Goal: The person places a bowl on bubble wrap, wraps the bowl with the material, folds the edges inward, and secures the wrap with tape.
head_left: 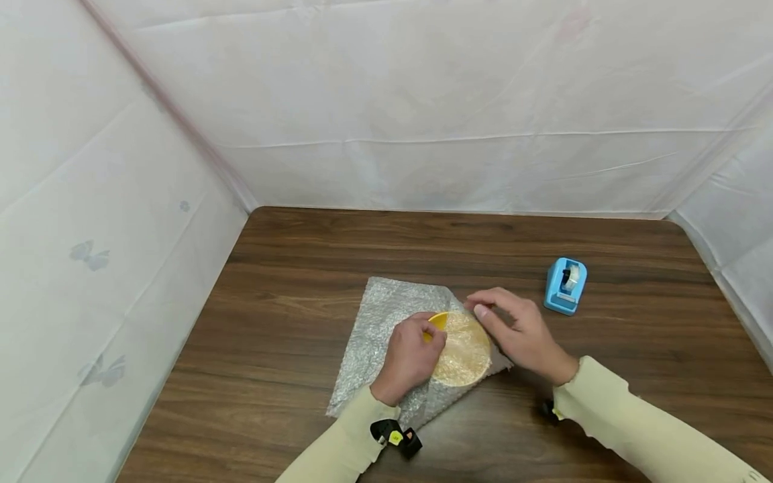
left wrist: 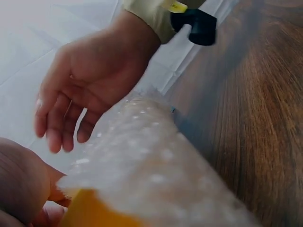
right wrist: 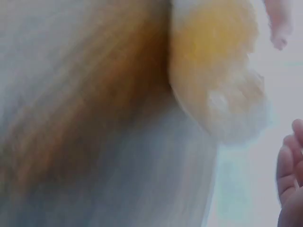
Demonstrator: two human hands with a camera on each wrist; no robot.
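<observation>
A round yellow bowl lies on a sheet of bubble wrap, with a flap of the wrap folded across most of it. My left hand is at the bowl's left side, its thumb and fingers pinching the flap's tip. My right hand hovers at the bowl's right edge, fingers loosely bent and holding nothing. In the left wrist view the right hand is apart from the raised wrap. The right wrist view is blurred; the wrapped bowl shows there beside the right hand's fingers.
A light blue tape dispenser with a roll of clear tape stands to the right, behind the right hand. The brown wooden table is bordered by white sheeting at the back and both sides.
</observation>
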